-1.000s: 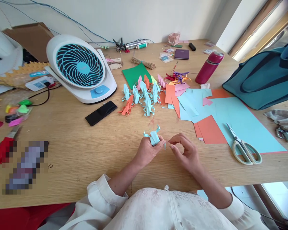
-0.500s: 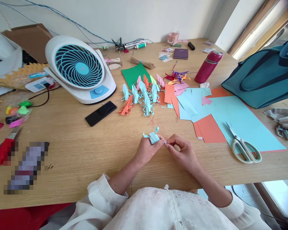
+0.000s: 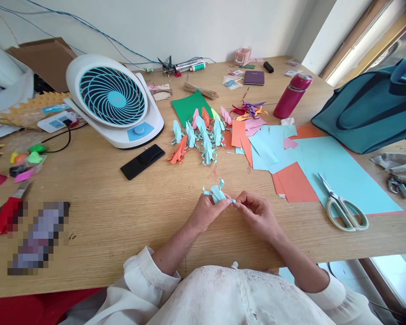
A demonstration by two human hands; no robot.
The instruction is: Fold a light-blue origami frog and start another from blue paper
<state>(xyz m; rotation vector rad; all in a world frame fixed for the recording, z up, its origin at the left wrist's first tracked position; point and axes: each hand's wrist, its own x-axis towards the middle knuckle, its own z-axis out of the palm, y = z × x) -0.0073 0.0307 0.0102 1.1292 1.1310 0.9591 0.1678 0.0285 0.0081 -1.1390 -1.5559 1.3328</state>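
Pale blue paper, creased into a small paper figure (image 3: 217, 193) with thin bent legs, sits in my left hand (image 3: 205, 213), its fingers closed about the body and the thumb pressed along the near side. From the figure's four o'clock comes my right hand (image 3: 259, 214), thumb and forefinger pinching the tip of one slender leg, the other fingers loosely curled. Counting from that figure, the front edge of the wooden desk (image 3: 128, 216) runs at six o'clock, below both hands, and smooth, grained wood leaves them room from seven round to nine. At twelve, a strip of wood divides my fingers from a crowd of folded figures (image 3: 208, 146), mostly pale blue, pointed, packed close together. Toward ten lie a flat, glossy black phone (image 3: 142, 161) and, beyond it, a round plastic fan (image 3: 117, 98) with curved spokes. Toward three, straight-edged orange sheets (image 3: 299, 183) border my room on that side; past them, metal scissors (image 3: 341, 207) rest with blades on a big blue sheet (image 3: 352, 176), their rounded handles reaching over its edge onto wood. A smooth, dark pink bottle (image 3: 292, 97) is at one o'clock, a teal bag (image 3: 368, 113) at two.
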